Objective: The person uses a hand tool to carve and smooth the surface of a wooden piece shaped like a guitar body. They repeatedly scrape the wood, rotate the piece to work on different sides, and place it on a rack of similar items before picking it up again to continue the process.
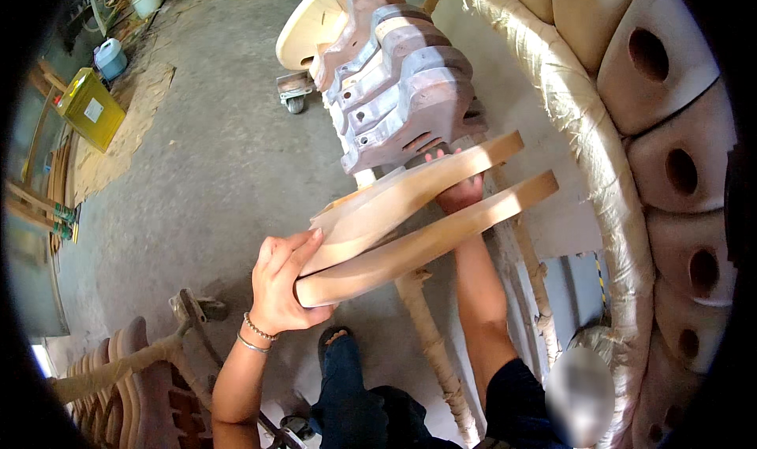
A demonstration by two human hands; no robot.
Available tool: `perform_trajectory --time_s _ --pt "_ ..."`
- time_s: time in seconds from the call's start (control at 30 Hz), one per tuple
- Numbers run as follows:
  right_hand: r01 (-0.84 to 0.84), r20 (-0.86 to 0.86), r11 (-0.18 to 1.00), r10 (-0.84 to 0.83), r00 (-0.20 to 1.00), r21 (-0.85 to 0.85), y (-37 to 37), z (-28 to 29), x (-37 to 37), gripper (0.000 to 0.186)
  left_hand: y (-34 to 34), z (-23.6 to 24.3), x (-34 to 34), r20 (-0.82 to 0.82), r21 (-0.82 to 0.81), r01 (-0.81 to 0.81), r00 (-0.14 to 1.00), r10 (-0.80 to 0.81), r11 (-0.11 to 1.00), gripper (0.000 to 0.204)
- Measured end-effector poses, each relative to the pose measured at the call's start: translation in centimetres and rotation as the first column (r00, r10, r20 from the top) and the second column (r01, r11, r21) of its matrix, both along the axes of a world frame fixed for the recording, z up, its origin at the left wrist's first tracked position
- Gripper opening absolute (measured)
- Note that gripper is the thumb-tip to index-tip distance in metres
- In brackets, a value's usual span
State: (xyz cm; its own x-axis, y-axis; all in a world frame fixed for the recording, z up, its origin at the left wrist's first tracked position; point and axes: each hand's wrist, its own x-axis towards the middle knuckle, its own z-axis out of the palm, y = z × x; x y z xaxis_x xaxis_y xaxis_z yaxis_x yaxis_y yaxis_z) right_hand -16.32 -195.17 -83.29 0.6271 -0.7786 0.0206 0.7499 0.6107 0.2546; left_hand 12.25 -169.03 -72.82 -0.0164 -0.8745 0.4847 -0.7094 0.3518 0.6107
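Two curved, pale wooden panels are held on edge in front of me, one nearer and one farther, with a gap between them that widens to the right. My left hand is closed round the left ends of both the near panel and the far panel. It wears a beaded bracelet and a metal bangle. In the gap, my right hand is closed on the far panel, with fingertips showing beyond its upper edge; part of the hand is hidden by the panels.
A stack of grey, shaped wooden panels stands just beyond, on a cloth-wrapped rack. Panels with oval holes line a wrapped rail at right. More panels stand lower left. A yellow can and blue jug are far left.
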Motion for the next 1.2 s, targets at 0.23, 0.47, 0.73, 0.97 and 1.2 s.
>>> perform_trajectory --time_s 0.23,0.47,0.73,0.97,1.2 --pt "-0.181 -0.821 0.908 -0.237 0.519 -0.377 2.4 4.6 -1.2 0.058 4.8 -0.9 -0.2 -0.233 0.069 -0.017 0.972 0.032 0.997 0.099" --pt "-0.269 -0.983 0.958 -0.054 0.176 -0.101 13.0 11.0 1.1 0.06 16.7 0.0 -7.7 -0.836 0.324 -0.03 0.46 0.301 0.945 0.111" --pt "-0.108 -0.978 0.989 0.08 -0.191 0.102 26.4 19.8 -0.3 0.075 31.1 9.5 -14.4 -0.873 0.468 0.038 0.179 0.454 0.883 0.126" --pt "-0.139 -0.983 0.98 -0.156 -0.101 -0.141 37.6 31.6 -7.6 0.068 43.4 24.0 -18.7 -0.57 0.584 -0.089 0.662 0.486 0.807 0.113" --pt "-0.268 -0.95 0.926 -0.299 -0.092 -0.266 49.9 40.4 -8.4 0.062 57.4 33.2 -22.5 -0.596 0.595 -0.106 0.606 0.526 0.797 0.108"
